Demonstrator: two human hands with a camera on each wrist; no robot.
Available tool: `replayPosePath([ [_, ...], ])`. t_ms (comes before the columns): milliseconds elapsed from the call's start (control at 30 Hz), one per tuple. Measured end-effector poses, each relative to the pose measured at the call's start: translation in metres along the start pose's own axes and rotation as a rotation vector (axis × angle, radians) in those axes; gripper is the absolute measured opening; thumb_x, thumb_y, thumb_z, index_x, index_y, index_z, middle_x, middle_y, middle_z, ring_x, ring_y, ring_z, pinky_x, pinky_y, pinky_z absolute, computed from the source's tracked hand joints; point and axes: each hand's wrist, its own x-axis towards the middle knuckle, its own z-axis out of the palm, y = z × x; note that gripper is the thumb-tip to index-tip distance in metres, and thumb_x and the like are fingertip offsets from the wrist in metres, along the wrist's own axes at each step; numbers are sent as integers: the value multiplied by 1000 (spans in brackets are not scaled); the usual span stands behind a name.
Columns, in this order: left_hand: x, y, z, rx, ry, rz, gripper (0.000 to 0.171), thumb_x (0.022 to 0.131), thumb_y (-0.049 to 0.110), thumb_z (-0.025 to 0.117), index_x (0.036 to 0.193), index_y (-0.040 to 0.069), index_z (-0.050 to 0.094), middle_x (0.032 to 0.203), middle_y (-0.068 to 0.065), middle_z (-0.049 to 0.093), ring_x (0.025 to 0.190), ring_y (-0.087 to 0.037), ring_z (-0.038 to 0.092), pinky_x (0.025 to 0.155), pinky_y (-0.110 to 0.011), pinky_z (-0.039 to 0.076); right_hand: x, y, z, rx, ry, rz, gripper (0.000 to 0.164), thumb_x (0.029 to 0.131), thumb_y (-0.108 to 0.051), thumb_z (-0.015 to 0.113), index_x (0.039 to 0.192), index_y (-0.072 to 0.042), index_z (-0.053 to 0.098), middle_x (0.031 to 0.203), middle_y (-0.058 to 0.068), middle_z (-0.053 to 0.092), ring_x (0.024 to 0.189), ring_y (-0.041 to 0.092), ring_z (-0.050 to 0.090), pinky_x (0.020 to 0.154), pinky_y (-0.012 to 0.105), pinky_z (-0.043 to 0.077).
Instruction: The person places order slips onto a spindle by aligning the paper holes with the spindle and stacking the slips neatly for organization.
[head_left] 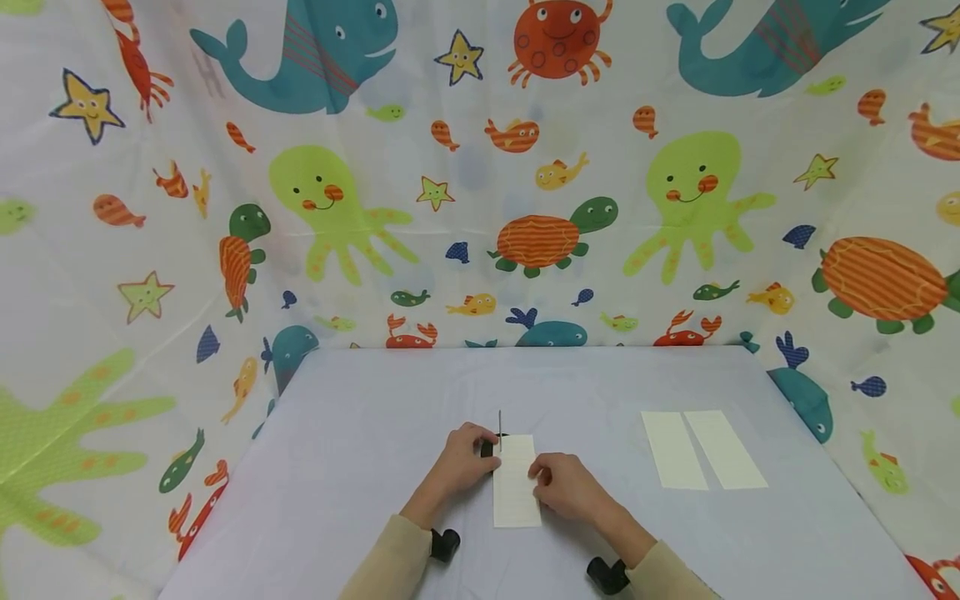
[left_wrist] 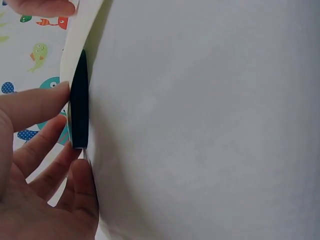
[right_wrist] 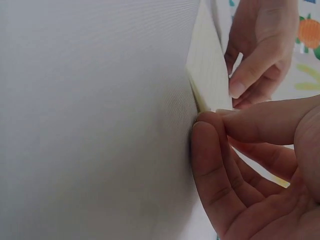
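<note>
A narrow cream sheet of lined paper lies lengthwise between the two hands. My left hand pinches its upper left edge, thumb on the paper. Partly under the paper there is a flat dark bar, with a thin metal rod standing out beyond the far end of the sheet; the paper hides its rest, so I cannot tell what kind of thing it is. Across the sheet, my right hand pinches the right edge between thumb and curled fingers. In the right wrist view the paper tilts up along one side.
Two more cream paper strips lie side by side on the right of the white-covered table. A cloth printed with sea animals hangs behind and at the sides. Black wrist cameras sit by both sleeves.
</note>
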Motion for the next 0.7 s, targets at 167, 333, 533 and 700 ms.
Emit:
replayPosePath([
  [167, 1, -1, 0, -12, -5, -4, 24, 83, 12, 79, 105, 7, 72, 117, -11, 61, 110, -31, 54, 98, -51, 45, -4, 1, -7, -64, -3, -4, 17, 84, 3, 68, 98, -4, 69, 78, -2, 57, 69, 14, 51, 58, 28, 43],
  [333, 3, -4, 0, -13, -7, 1, 24, 83, 11, 78, 105, 7, 71, 118, -10, 61, 110, -29, 53, 98, -49, 45, -7, 5, -13, -149, -2, -19, 17, 85, 4, 68, 99, -3, 70, 78, -2, 56, 70, 15, 50, 61, 29, 44],
  [533, 3, -3, -2, -14, -9, 0, 23, 83, 12, 78, 105, 7, 71, 117, -10, 61, 109, -29, 52, 97, -48, 44, -16, 12, -25, -274, -14, -79, 14, 86, 2, 70, 98, -5, 72, 78, -5, 57, 71, 12, 50, 63, 31, 46],
  [700, 5, -4, -1, -10, -15, -7, 23, 84, 11, 78, 105, 8, 71, 118, -10, 61, 110, -29, 52, 98, -49, 44, -22, 21, -41, -387, -2, -121, 13, 87, -2, 72, 98, -7, 71, 82, -6, 59, 74, 12, 54, 66, 34, 49],
])
